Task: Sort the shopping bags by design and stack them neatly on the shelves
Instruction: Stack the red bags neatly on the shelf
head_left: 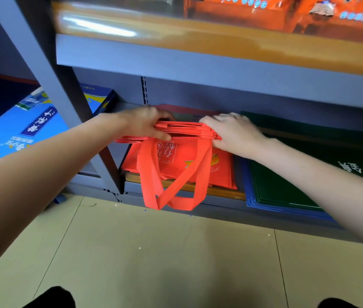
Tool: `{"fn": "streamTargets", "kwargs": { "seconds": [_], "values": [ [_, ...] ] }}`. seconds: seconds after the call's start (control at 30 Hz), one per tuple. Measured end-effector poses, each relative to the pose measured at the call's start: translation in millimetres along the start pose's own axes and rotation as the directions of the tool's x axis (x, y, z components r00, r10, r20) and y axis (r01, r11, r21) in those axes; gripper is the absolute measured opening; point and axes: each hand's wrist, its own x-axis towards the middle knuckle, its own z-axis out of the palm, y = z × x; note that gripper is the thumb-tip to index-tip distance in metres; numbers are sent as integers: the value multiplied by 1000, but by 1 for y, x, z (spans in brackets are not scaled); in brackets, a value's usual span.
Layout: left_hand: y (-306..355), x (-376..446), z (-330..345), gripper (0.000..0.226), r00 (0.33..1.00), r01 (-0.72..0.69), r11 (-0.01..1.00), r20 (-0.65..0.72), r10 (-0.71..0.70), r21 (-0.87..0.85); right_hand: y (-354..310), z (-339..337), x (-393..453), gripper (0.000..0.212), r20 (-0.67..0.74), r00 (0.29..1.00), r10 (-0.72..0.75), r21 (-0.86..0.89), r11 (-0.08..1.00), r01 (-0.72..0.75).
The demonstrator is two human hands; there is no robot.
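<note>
1. While both arms reach in toward the low shelf [225, 192], the left hand [145, 123] grips the left end of a flat bundle of red shopping bags [182, 130], thumb curled under the near edge and fingers over the top.
2. The right hand [231, 132] holds the right end of the same bundle, fingers curled down over it.
3. Red handles [171, 176] hang off the bundle's near edge, dangling past the shelf front over the tile floor [154, 252].
4. The bundle sits just above a stack of matching red bags [218, 172] already lying on that shelf.
5. Right of that stack is a pile of dark green bags [287, 181] on top of blue ones [265, 206].
6. Far left, past the grey upright [49, 85], there's a blue printed box [20, 127]. The upper shelf holds orange stuff, too blurry to call.
</note>
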Motion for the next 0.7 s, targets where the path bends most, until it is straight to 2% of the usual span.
{"fn": "streamTargets", "kwargs": {
  "seconds": [0.07,0.13,0.23,0.3,0.33,0.4,0.47,0.57,0.63,0.7],
  "values": [
    [-1,1,-4,55,1000,19,1000,0,-19,-22,7,-5,3,45,31,999,-8,13,1000,8],
    [1,2,-6,51,1000,12,999,-7,-12,32,9,-7,2,50,46,998,-42,16,999,41],
    [-1,2,-8,42,1000,12,1000,-19,-12,24,3,0,-5,69,-106,976,-192,-95,979,182],
    [-4,2,-7,38,999,28,1000,-22,-28,-1,-4,8,-11,73,-198,942,-271,-138,959,247],
    [-4,2,-7,37,999,33,999,-33,-33,-8,-8,12,-13,65,-232,922,-310,-149,948,282],
    [-3,2,-6,38,997,31,1000,-66,-30,7,-17,19,-17,37,-305,874,-379,-181,924,338],
    [-3,1,-1,38,997,24,999,-68,-22,32,-24,27,-23,16,-297,857,-421,-178,906,384],
    [-7,-2,19,52,999,-15,994,50,10,110,-35,42,-37,16,-197,872,-449,-63,893,446],
    [-6,-4,36,65,986,-41,968,167,-1,249,-41,50,-49,21,-154,874,-462,-41,886,461],
    [-4,-5,51,75,975,-76,922,223,-11,379,-43,54,-59,21,-141,874,-466,-49,885,464]
  ]
}}
